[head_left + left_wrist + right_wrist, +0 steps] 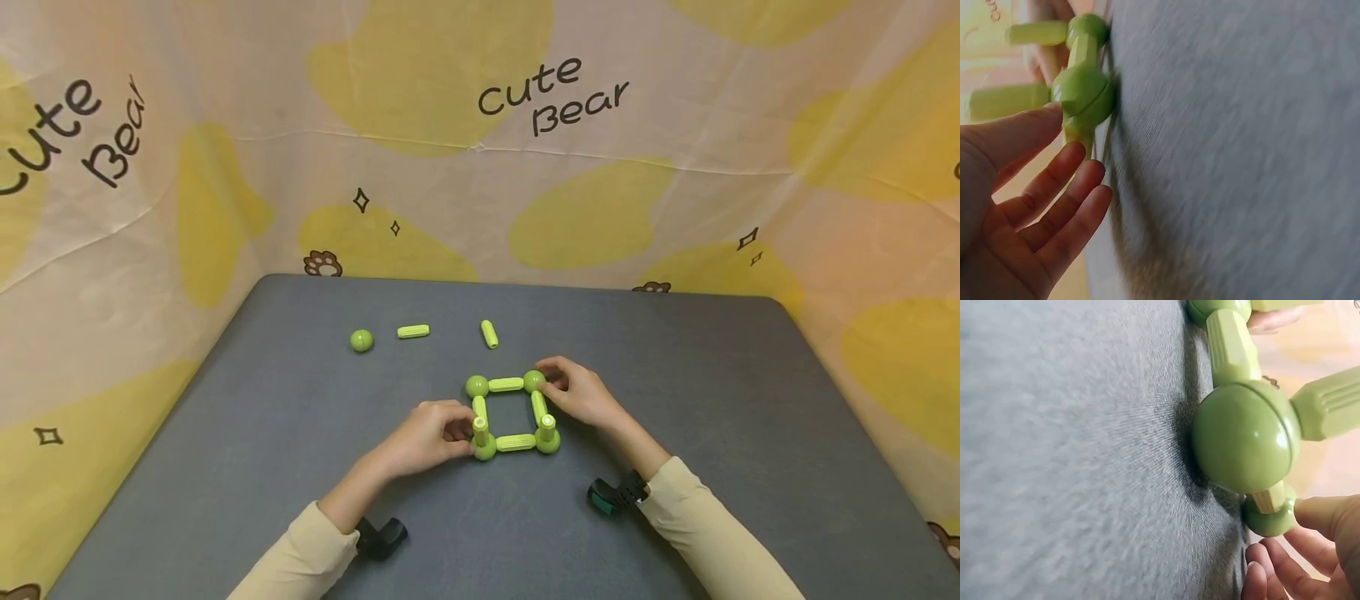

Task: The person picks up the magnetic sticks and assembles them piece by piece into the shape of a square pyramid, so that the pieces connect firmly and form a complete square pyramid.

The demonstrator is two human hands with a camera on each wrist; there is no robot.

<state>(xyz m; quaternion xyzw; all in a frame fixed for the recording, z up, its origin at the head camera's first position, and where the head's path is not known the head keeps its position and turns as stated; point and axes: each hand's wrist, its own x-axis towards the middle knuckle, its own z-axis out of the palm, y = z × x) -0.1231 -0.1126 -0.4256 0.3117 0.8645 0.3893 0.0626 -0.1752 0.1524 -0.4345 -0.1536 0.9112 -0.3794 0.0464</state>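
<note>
A square frame of green balls joined by ribbed light-green rods lies flat on the table. Upright rods rise from its near-left ball [485, 450] and near-right ball [1241, 437]. My left hand [426, 435] holds the near-left ball from the left side; the thumb lies against it, the index finger is mostly hidden, and the other fingers curve loosely below in the left wrist view. At the far-right corner, my right hand [581, 393] pinches the ball [534, 381] with thumb and fingers. The far-left ball [477, 387] has no upright rod.
Beyond the frame lie a loose green ball [362, 340], a loose rod [413, 332] and another loose rod [489, 334]. The grey table [262, 467] meets a patterned cloth [420, 83] at the back and sides. Each wrist wears a black camera band [617, 493].
</note>
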